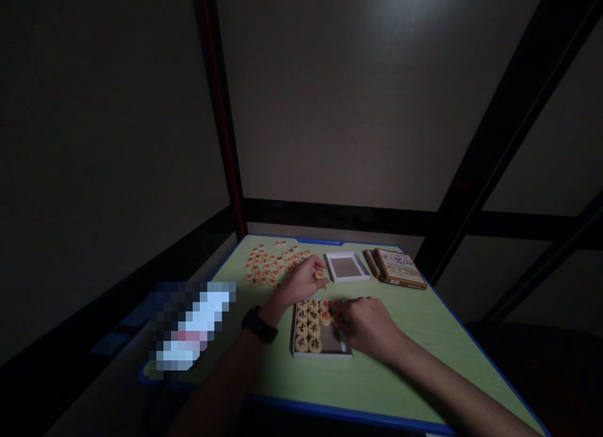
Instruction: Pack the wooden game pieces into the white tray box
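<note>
My left hand (304, 281), with a dark band on its wrist, pinches a round wooden piece (319, 275) with a red character, above the green table beyond the near box. Black-marked pieces (301, 344) fill the two left columns of the near open box (324, 355). Two red-marked pieces (325, 317) sit in its third column, at the far end. My right hand (367, 324) reaches over the box's right side, fingers bent down at its far right part. Its fingertips are dark, and what they hold, if anything, is hidden.
Many loose round pieces (268, 267) lie at the table's far left. An open white box (348, 280) stands beyond my hands. Printed boxes (400, 269) lie at the far right. A blurred-out object (193, 327) is on the left of the green table (400, 387).
</note>
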Motion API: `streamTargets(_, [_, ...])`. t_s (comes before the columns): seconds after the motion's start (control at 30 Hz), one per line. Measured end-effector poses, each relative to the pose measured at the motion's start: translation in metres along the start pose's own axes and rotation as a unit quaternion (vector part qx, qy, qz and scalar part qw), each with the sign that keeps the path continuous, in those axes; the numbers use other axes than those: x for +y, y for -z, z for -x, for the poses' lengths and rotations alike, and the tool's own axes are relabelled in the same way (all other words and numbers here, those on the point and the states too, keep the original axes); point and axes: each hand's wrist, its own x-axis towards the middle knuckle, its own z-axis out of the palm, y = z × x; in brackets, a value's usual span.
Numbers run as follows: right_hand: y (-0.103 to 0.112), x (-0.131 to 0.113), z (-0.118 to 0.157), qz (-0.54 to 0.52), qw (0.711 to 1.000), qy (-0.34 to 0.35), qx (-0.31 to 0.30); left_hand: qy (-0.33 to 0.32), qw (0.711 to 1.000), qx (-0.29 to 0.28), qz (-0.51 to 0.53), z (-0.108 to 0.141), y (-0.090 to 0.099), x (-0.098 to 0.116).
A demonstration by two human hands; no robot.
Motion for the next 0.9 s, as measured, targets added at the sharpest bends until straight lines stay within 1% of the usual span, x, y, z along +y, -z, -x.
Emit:
streamTargets(0.1, [0.0, 0.002, -0.001, -0.013, 1.0, -0.006, 0.003, 0.021, 0.998, -0.015, 0.064, 0.001, 0.002, 0.01])
streamTargets(0.2, [0.002, 0.006, -0.001, -0.052, 0.999, -0.009, 0.015, 0.039, 0.992, -0.04, 0.111, 0.003, 0.004, 0.019])
streamTargets(0.27, [0.002, 0.011, -0.002, -0.087, 0.995, -0.012, 0.052, 0.049, 0.987, -0.068, 0.137, 0.004, 0.005, 0.022])
streamTargets(0.33, [0.001, 0.017, -0.002, -0.112, 0.987, -0.009, 0.115, 0.066, 0.98, -0.105, 0.157, 0.007, 0.005, 0.025])
streamTargets(0.4, [-0.002, 0.022, -0.003, -0.124, 0.977, 0.022, 0.17, 0.079, 0.972, -0.144, 0.17, 0.01, 0.006, 0.026])
streamTargets(0.43, [-0.004, 0.025, -0.004, -0.128, 0.974, 0.046, 0.183, 0.08, 0.968, -0.162, 0.175, 0.011, 0.006, 0.027])
streamTargets(0.5, [-0.008, 0.028, -0.005, -0.132, 0.969, 0.09, 0.186, 0.075, 0.962, -0.191, 0.18, 0.013, 0.007, 0.027])
streamTargets(0.57, [-0.012, 0.03, -0.006, -0.132, 0.968, 0.113, 0.18, 0.073, 0.959, -0.21, 0.175, 0.014, 0.007, 0.027])
streamTargets(0.73, [-0.014, 0.029, -0.006, -0.135, 0.965, 0.134, 0.18, 0.092, 0.948, -0.254, 0.171, 0.014, 0.007, 0.024])
streamTargets(0.9, [-0.009, 0.028, -0.005, -0.173, 0.959, 0.135, 0.18, 0.085, 0.94, -0.29, 0.159, 0.013, 0.012, 0.024])
